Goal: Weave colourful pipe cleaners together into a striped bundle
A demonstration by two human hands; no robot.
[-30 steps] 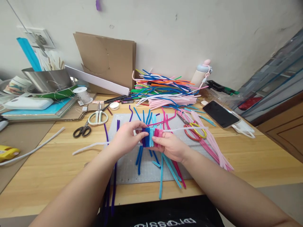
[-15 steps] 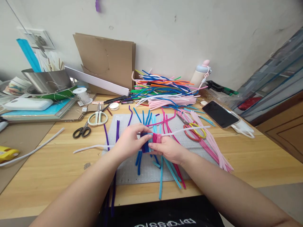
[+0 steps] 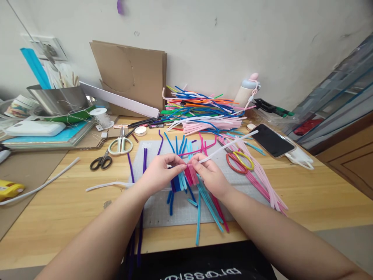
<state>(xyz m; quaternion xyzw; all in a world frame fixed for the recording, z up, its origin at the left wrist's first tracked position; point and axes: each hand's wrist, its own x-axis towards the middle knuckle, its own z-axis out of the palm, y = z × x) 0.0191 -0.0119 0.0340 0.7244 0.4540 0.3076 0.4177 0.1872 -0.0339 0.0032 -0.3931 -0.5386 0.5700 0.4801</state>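
Observation:
My left hand (image 3: 159, 174) and my right hand (image 3: 210, 173) meet over a grey cutting mat (image 3: 159, 210), fingers pinched. Between them sits a bundle of folded pipe cleaners (image 3: 184, 179) in dark blue, light blue and pink. A white pipe cleaner (image 3: 230, 145) runs across the bundle; my right fingers pinch it, and its free end slants up and right toward the phone (image 3: 271, 140). Its other end (image 3: 105, 184) trails left past my left wrist. Loose blue, purple and pink pipe cleaners lie on the mat beneath.
A heap of coloured pipe cleaners (image 3: 201, 111) lies at the back by a cardboard sheet (image 3: 131, 74). Black scissors (image 3: 100, 161), white-handled scissors (image 3: 120, 144) and red and yellow-handled scissors (image 3: 237, 159) lie on the wooden table (image 3: 317, 194). A bottle (image 3: 247, 91) stands behind.
The bundle has been squeezed narrower and tipped down between the hands. My right hand rose to the top of it, and the white strand's right end swung upward.

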